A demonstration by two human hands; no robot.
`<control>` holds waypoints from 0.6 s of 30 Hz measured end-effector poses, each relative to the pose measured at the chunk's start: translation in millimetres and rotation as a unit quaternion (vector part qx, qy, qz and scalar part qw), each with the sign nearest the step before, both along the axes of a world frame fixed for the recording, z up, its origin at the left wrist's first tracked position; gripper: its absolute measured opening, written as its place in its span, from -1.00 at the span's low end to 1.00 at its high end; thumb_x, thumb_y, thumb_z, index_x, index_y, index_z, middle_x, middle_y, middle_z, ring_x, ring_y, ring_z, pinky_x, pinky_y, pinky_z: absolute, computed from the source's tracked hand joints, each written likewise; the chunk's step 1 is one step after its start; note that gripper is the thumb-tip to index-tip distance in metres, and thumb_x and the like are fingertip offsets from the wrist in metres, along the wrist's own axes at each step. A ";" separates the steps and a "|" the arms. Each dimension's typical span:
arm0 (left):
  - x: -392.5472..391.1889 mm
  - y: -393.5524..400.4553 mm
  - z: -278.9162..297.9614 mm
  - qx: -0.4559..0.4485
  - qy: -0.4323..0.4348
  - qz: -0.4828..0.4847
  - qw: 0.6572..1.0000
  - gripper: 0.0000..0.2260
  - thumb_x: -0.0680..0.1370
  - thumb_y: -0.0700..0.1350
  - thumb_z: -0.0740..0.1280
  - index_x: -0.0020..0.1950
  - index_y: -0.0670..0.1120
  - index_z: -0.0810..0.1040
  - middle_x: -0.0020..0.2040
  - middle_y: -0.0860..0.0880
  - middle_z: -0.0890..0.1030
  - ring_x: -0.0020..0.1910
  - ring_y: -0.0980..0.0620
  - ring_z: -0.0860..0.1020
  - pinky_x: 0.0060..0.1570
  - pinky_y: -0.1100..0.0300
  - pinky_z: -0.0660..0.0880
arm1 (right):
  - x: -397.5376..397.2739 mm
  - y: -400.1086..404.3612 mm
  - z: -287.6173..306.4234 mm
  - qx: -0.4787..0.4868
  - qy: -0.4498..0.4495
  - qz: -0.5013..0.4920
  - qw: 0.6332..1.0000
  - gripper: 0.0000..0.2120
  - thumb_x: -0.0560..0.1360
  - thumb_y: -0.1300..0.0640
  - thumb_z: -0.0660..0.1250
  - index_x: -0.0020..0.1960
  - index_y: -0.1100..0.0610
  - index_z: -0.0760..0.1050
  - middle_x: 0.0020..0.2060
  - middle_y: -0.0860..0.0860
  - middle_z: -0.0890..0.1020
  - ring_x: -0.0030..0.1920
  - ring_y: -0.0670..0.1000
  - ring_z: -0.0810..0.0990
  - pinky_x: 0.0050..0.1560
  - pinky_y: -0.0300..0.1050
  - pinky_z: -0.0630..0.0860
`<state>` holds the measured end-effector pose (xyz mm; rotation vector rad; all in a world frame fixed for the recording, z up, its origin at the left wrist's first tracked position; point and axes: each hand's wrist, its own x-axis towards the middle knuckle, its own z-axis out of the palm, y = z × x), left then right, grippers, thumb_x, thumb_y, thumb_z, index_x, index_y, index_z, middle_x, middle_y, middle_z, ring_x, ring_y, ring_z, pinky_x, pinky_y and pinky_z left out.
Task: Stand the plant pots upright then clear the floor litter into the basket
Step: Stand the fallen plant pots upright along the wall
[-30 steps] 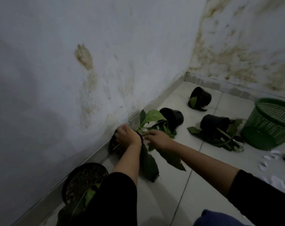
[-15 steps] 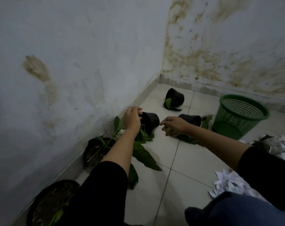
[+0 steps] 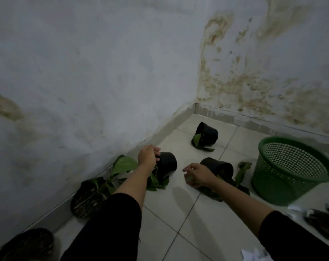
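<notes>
Three black plant pots lie tipped on the tiled floor. My left hand [image 3: 148, 155] grips the end of the nearest tipped pot [image 3: 168, 163], whose green leaves spill toward me. My right hand [image 3: 195, 175] hovers with loosely curled fingers over the leaves of the second tipped pot [image 3: 219, 166]; I see nothing held in it. The third tipped pot [image 3: 207, 134] lies farther back near the corner. An upright pot with a leafy plant [image 3: 88, 198] stands by the left wall, and another upright pot [image 3: 26, 245] is at the bottom left. The green mesh basket [image 3: 291, 170] stands to the right.
White paper scraps [image 3: 254, 256] lie at the bottom edge, and dark and silvery litter [image 3: 320, 221] lies at the right below the basket. Stained walls meet in a corner behind the pots. Bare tiles lie between my arms.
My left hand has let go of the plant it stood up by the wall and reached forward onto the nearest tipped pot. My right hand has moved right toward the second tipped pot.
</notes>
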<state>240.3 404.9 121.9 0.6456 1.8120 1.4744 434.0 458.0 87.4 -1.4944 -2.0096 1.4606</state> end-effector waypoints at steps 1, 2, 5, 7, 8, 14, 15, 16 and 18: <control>4.7 4.6 4.3 -0.014 -0.004 -0.001 1.000 -0.76 0.56 -0.17 0.13 -0.15 -0.14 0.57 -0.29 -0.05 0.58 -0.41 0.00 0.45 -0.38 0.20 0.39 | 4.4 3.4 2.6 0.001 -0.002 0.005 1.000 -0.74 0.65 0.08 0.17 0.19 0.19 0.53 0.01 0.07 0.61 -0.22 -0.01 0.60 -0.33 -0.15 0.57; 8.3 8.4 8.9 -0.023 -0.011 0.000 1.000 -0.76 0.56 -0.17 0.12 -0.15 -0.15 0.56 -0.30 -0.05 0.57 -0.42 0.00 0.45 -0.40 0.21 0.38 | 7.7 6.3 6.6 0.002 -0.006 0.010 1.000 -0.74 0.65 0.09 0.17 0.19 0.19 0.53 0.01 0.08 0.61 -0.23 -0.02 0.59 -0.36 -0.18 0.57; 10.8 16.7 27.8 -0.035 -0.031 0.003 0.999 -0.76 0.56 -0.15 0.12 -0.18 -0.15 0.53 -0.28 -0.06 0.55 -0.44 -0.01 0.43 -0.42 0.22 0.33 | 10.2 13.8 18.7 0.015 -0.009 0.027 0.999 -0.72 0.65 0.10 0.17 0.23 0.23 0.51 0.08 0.15 0.63 -0.28 -0.03 0.59 -0.49 -0.29 0.52; 5.8 22.9 38.5 -0.033 -0.034 0.015 0.999 -0.73 0.58 -0.13 0.11 -0.22 -0.16 0.51 -0.29 -0.08 0.54 -0.45 -0.02 0.41 -0.44 0.23 0.30 | 5.3 16.4 25.8 0.031 -0.013 0.041 0.999 -0.72 0.64 0.11 0.19 0.23 0.25 0.51 0.10 0.17 0.64 -0.30 -0.03 0.59 -0.49 -0.31 0.49; 3.8 25.8 41.8 -0.034 -0.042 0.026 0.998 -0.73 0.58 -0.14 0.10 -0.22 -0.17 0.50 -0.32 -0.08 0.51 -0.47 -0.02 0.39 -0.45 0.24 0.28 | 1.6 17.3 28.3 0.036 -0.017 0.046 0.998 -0.72 0.63 0.11 0.21 0.22 0.26 0.52 0.10 0.17 0.64 -0.30 -0.02 0.60 -0.44 -0.30 0.50; 10.5 43.9 23.8 -0.038 -0.110 0.082 0.990 -0.78 0.56 -0.19 0.10 -0.09 -0.19 0.52 -0.29 -0.08 0.49 -0.39 -0.02 0.41 -0.41 0.20 0.35 | -26.7 26.1 27.4 0.034 -0.029 0.043 0.998 -0.78 0.61 0.08 0.23 0.15 0.20 0.51 0.09 0.14 0.64 -0.18 0.08 0.64 -0.34 -0.17 0.53; 9.7 46.4 11.0 -0.052 -0.124 0.090 0.987 -0.78 0.57 -0.18 0.10 -0.01 -0.18 0.53 -0.20 -0.09 0.51 -0.29 -0.04 0.46 -0.33 0.16 0.42 | -30.3 27.7 24.8 0.035 -0.032 0.039 0.998 -0.80 0.61 0.08 0.23 0.12 0.18 0.50 0.09 0.15 0.64 -0.19 0.07 0.64 -0.35 -0.18 0.53; 8.1 48.1 -0.6 -0.066 -0.143 0.096 0.983 -0.75 0.58 -0.17 0.10 0.10 -0.19 0.53 -0.08 -0.11 0.54 -0.14 -0.09 0.51 -0.21 0.13 0.46 | -32.9 29.4 21.2 0.036 -0.038 0.033 0.998 -0.81 0.61 0.08 0.23 0.12 0.18 0.50 0.09 0.15 0.64 -0.21 0.06 0.63 -0.33 -0.16 0.55; 2.0 52.6 -20.3 -0.092 -0.181 0.136 0.970 -0.65 0.62 -0.12 0.07 0.32 -0.24 0.43 0.21 -0.18 0.52 0.16 -0.18 0.50 0.05 0.06 0.48 | -37.2 33.0 15.2 0.034 -0.057 0.027 0.997 -0.79 0.61 0.10 0.24 0.14 0.21 0.51 0.10 0.17 0.64 -0.21 0.07 0.64 -0.20 -0.07 0.60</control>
